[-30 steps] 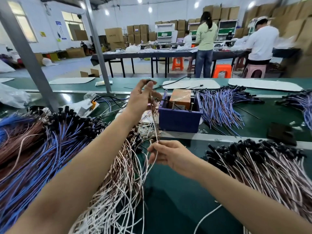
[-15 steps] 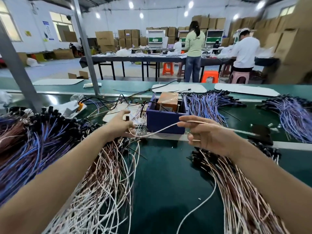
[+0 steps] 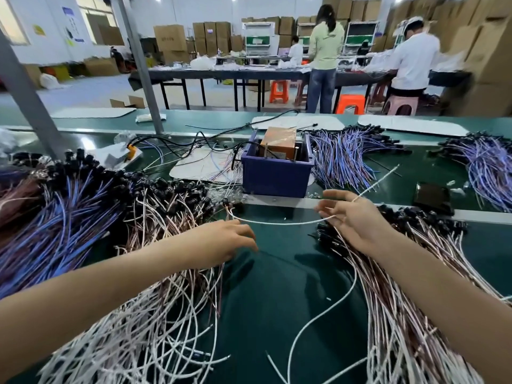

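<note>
Right now the right hand point(image 3: 360, 220) has the white wire point(image 3: 279, 223) nipped betw. thumb and fingers, the other fingers fairly straight. The wire threads thru the hand, and its free tail pokes out past the knuckles, up and away from the grip. On the thumb side it sags across to its black plug end point(image 3: 225, 202), just beyond the fingertips of the left hand point(image 3: 221, 242). That hand hovers w/ fingers loosely curled, holding nothing I can see, over the left pile point(image 3: 155, 314) of same-type wires. Under the gripping wrist lies the right pile point(image 3: 415, 314), plugs pointing fwd.

Risks, my guess:
- **Snag or slip:** the pinch looks light and sits well along the wire, so the plug end prob. drags. It could snag the tangle near the left hand and pull neighbours along, or the wire could slip out of the pinch. Can't tell if the plug end rests on the heap or hangs clear.
- **Tail:** the free tail past the grip could flick into the purple bundle point(image 3: 346, 156) beyond it.
- **Stray wire:** a loose wire point(image 3: 318, 317) on the mat point(image 3: 277, 286), below the grip, could get swept in w/ the right pile and mix the count.

Containers: one blue bin point(image 3: 277, 176), ahead of the grip and just past the plug end. In it are an orange-brown box point(image 3: 278, 141) standing taller than the rim and thin rods point(image 3: 266, 151) upright beside it. Other contents are hidden, and I can see no wires in it.
</note>
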The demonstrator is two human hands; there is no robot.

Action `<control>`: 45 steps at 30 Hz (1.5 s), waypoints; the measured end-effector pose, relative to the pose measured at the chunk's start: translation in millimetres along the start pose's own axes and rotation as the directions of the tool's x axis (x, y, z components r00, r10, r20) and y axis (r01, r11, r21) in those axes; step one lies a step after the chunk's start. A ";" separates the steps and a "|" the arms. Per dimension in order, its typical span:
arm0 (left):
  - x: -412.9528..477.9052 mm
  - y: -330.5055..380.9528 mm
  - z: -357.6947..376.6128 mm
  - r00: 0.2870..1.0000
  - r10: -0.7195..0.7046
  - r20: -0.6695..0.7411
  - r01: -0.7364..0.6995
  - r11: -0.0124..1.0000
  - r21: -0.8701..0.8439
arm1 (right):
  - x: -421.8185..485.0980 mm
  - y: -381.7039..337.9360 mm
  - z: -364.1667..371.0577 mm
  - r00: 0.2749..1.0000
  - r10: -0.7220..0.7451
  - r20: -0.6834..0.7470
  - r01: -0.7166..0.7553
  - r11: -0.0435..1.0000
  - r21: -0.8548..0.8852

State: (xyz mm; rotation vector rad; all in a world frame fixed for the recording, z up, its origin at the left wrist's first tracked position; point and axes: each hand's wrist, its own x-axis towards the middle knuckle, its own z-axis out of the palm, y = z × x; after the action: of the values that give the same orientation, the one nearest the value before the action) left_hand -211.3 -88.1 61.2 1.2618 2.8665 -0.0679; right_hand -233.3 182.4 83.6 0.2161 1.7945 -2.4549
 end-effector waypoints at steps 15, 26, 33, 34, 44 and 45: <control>-4.4 -44.1 1.3 0.978 -0.043 -0.204 0.037 0.999 -0.034 | 8.7 1.3 5.0 0.980 -0.063 -0.191 0.046 0.994 -0.095; 18.3 -38.5 -37.6 0.684 -0.588 -0.432 0.033 0.616 -0.787 | 22.3 -7.2 5.4 0.977 -0.178 -0.113 0.135 0.940 -0.314; 76.7 -39.7 -35.7 0.616 -0.740 -0.269 0.244 0.504 -0.828 | 58.4 -16.4 35.1 0.963 -0.236 -0.132 0.123 0.815 -0.566; 83.6 -41.0 -33.2 0.625 -0.740 -0.247 0.259 0.495 -0.829 | 62.6 -18.7 38.7 0.963 -0.232 -0.134 0.112 0.804 -0.584; 103.2 -62.8 -24.9 0.614 -0.720 -0.323 0.210 0.544 -0.813 | 100.2 -30.4 32.5 0.988 -0.146 -0.060 0.085 0.812 -0.577; 105.2 -66.6 -24.3 0.594 -0.731 -0.337 0.235 0.558 -0.796 | 102.6 -29.6 32.6 0.987 -0.145 -0.064 0.082 0.816 -0.572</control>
State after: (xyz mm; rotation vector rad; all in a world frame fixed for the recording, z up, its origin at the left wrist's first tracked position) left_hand -331.2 -54.4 85.1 0.2208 3.0813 1.5930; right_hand -341.0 161.2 103.9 0.1915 2.5514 -1.8686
